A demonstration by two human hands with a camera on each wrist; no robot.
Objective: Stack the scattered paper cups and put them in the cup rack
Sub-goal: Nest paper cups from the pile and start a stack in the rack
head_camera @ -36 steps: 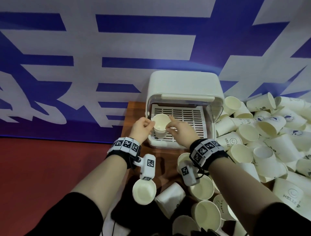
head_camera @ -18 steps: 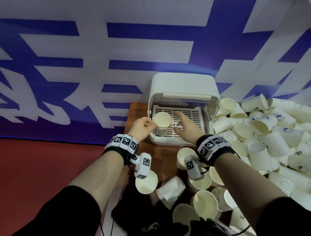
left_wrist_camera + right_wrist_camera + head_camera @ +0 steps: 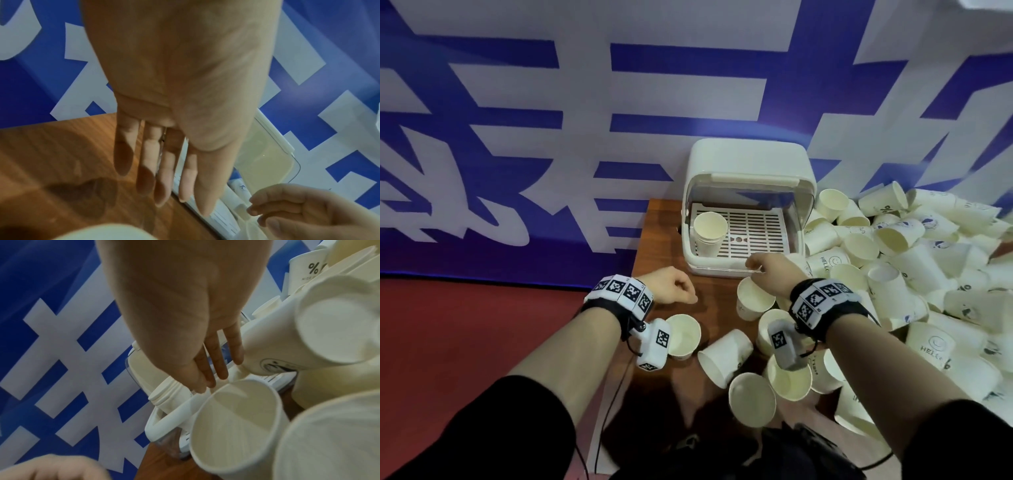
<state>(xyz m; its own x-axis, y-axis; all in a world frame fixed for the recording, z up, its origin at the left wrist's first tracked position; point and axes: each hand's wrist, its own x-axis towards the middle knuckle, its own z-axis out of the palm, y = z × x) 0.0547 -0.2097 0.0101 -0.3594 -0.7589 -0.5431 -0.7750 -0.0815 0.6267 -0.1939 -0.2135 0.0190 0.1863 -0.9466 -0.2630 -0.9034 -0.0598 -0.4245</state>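
Note:
A white cup rack with its lid raised stands at the back of the wooden table. A short stack of paper cups stands upright on the left of its slatted floor. My left hand hovers over bare table in front of the rack and holds nothing; its fingers are straight in the left wrist view. My right hand is at the rack's front rim, empty, above an upright cup. In the right wrist view the right fingertips sit close to the rim beside that cup.
A big heap of loose paper cups covers the table to the right of the rack. Several more cups stand or lie near the front edge, one under my left wrist. A blue-and-white banner rises behind; red floor lies left.
Both hands have let go of the cup stack and drawn back out of the rack. The stack now stands alone on the rack's left side.

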